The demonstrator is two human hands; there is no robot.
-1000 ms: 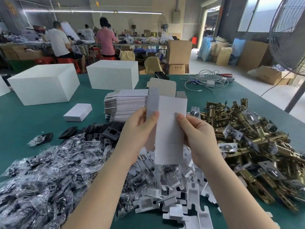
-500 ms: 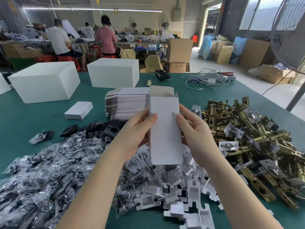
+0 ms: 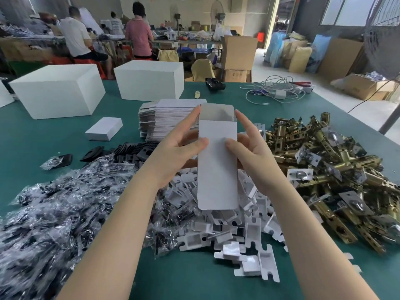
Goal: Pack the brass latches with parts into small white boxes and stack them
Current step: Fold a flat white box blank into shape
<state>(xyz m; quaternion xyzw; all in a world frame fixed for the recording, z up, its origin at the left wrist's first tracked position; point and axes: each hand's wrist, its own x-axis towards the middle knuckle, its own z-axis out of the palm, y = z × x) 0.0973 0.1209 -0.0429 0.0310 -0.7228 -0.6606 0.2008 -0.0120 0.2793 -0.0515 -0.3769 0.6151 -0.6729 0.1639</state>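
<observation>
Green tabletop (image 3: 54, 135) carries everything. Far side: two big white boxes, one at left (image 3: 58, 92), one nearer centre (image 3: 149, 82). Near left: heap of clear plastic bags (image 3: 54, 213) with dark parts inside, reaching the front edge. Right: pile of brass latches (image 3: 337, 178), silver faceplates mixed in, loose and tangled. Centre front: pile of white card inserts (image 3: 233, 234), partly under the held box. Behind the hands: stack of flat white box blanks (image 3: 164, 118). Row of black plates (image 3: 134, 150) between that stack and the bags.

Small white box (image 3: 216, 165) is held up over the insert pile, centre frame, long axis running away from the camera, top flap open at the far end, near flap hanging down. Left hand (image 3: 177, 152) grips its left side: thumb pressed on the front face, index finger stretched up along the left edge to the flap. Right hand (image 3: 253, 156) grips the right side the same way: thumb on the front face, index finger extended beside the right edge near the flap. Remaining fingers of both hands sit behind the box, hidden.

One closed small box (image 3: 104, 129) lies alone on the tabletop, left of the blank stack. White cable tangle (image 3: 277, 92) at far right. One stray bag (image 3: 55, 162) apart at left.
</observation>
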